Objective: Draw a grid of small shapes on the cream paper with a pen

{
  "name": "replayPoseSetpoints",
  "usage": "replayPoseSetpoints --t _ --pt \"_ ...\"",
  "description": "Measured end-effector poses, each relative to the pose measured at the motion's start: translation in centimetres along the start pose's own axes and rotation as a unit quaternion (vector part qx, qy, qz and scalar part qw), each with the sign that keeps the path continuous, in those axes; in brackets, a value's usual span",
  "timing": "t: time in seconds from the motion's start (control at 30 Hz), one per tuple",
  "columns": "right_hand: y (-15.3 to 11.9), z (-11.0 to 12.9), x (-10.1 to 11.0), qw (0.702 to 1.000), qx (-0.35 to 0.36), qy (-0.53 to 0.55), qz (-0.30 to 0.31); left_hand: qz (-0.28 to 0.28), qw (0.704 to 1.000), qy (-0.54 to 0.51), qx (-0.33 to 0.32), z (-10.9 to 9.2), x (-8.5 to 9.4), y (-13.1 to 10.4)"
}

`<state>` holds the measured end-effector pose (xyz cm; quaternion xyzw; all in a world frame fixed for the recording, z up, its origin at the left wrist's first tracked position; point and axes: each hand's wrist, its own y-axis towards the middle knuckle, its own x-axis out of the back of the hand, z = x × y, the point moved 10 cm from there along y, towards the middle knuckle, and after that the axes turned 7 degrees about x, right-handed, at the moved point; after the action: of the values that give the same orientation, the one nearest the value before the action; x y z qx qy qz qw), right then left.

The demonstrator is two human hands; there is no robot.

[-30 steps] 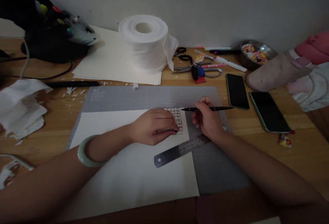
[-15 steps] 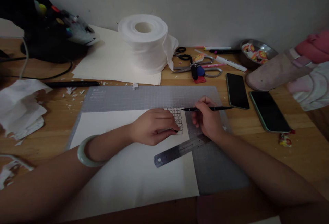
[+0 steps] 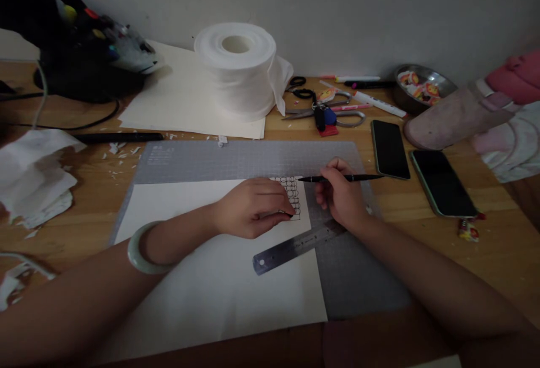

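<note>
My right hand [image 3: 341, 196] is closed around a slim black pen [image 3: 363, 178], held almost level. Its left tip reaches the upper right edge of a white sheet of paper [image 3: 202, 295], beside a drawn black grid with rounded marks [image 3: 293, 191]. Resting on the sheet, my left hand [image 3: 255, 209] has its fingers curled together and covers part of the grid. A small dark bit shows at its fingertips, too little to name. Below the hands a metal ruler [image 3: 284, 250] lies slantwise across the paper's right edge, its far end beneath my right wrist.
Under the paper is a grey cutting mat [image 3: 253, 157]. Behind it stand a tissue roll [image 3: 240, 84], scissors [image 3: 354, 119] and markers [image 3: 379, 103]. Two phones [image 3: 390, 148], a metal bowl [image 3: 424, 86] and a pink bottle [image 3: 455, 112] are at right. Crumpled tissue [image 3: 36, 174] lies left.
</note>
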<state>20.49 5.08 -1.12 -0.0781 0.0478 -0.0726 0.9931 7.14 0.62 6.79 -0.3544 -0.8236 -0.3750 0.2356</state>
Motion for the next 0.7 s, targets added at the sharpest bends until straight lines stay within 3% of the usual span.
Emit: replayPoseSetpoints --t 0.57,0.7 --pt "0.1 -0.03 0.0 1.0 0.013 0.006 0.003 0.012 0.999 -0.03 0.008 0.15 -0.14 0.1" --pt "-0.16 0.74 0.42 0.998 0.064 0.0 -0.012 0.023 0.998 -0.048 0.016 0.32 -0.21 0.18"
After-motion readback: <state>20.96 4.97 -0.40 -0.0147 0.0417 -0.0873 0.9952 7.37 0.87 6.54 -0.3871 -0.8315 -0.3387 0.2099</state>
